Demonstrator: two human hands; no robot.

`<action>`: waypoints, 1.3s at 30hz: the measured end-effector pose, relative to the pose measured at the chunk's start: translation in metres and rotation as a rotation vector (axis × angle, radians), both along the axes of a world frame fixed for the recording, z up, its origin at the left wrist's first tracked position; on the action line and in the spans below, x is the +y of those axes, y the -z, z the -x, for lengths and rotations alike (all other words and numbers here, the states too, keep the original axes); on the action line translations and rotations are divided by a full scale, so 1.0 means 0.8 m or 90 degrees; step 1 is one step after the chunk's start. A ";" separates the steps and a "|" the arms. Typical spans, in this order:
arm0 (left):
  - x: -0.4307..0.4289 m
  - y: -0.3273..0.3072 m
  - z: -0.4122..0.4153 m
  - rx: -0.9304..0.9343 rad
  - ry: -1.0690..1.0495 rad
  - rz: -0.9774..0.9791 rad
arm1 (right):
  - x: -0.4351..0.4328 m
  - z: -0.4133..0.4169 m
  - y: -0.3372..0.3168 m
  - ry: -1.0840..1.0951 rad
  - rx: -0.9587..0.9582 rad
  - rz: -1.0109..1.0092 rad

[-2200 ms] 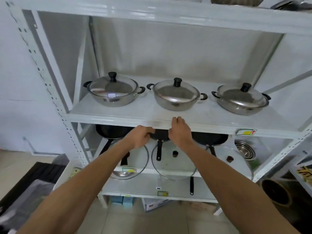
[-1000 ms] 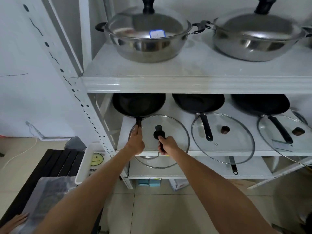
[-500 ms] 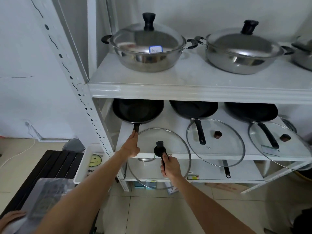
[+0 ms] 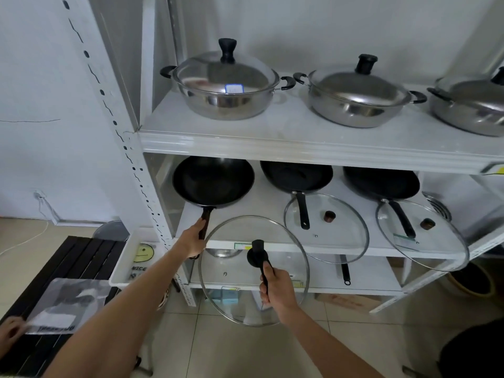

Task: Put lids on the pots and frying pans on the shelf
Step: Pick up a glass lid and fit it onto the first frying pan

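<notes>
Two hands busy: left hand (image 4: 194,240) closed round the left frying pan (image 4: 213,181) handle, right hand (image 4: 276,287) gripping the glass lid (image 4: 234,293) handle. Third pot (image 4: 471,105), at 2 o'clock, is cut off by the frame edge.

White tray (image 4: 124,264) with smiley sticker beside black slatted bench (image 4: 68,268); perhaps a bag (image 4: 68,304) on it.

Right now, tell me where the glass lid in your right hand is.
In the head view, the glass lid hangs in front of the shelf's lower edge, gripped by the right hand, below and right of the leftmost frying pan.
</notes>
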State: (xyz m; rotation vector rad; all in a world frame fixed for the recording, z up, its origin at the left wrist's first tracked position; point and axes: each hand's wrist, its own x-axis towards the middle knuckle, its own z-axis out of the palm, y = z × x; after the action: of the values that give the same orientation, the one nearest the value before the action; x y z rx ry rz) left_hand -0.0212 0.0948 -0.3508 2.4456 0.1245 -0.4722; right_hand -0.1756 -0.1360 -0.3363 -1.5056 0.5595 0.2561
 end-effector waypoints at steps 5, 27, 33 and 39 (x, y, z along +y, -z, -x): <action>-0.005 -0.008 0.016 0.034 0.003 0.051 | -0.020 0.017 -0.033 -0.005 -0.010 0.032; -0.020 -0.022 0.057 0.022 -0.024 0.044 | -0.041 -0.012 -0.091 0.000 -0.038 0.047; -0.079 -0.124 0.097 0.036 -0.006 0.113 | -0.028 -0.055 -0.097 0.019 -0.043 0.018; -0.033 -0.051 0.058 0.073 -0.086 0.003 | 0.006 -0.124 -0.094 0.037 -0.054 -0.008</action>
State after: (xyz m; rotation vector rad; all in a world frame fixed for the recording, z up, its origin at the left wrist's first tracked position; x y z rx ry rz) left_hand -0.0678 0.0684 -0.3097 2.3871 0.3340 -0.5523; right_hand -0.0766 -0.1315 -0.2615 -1.4786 0.5324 0.1500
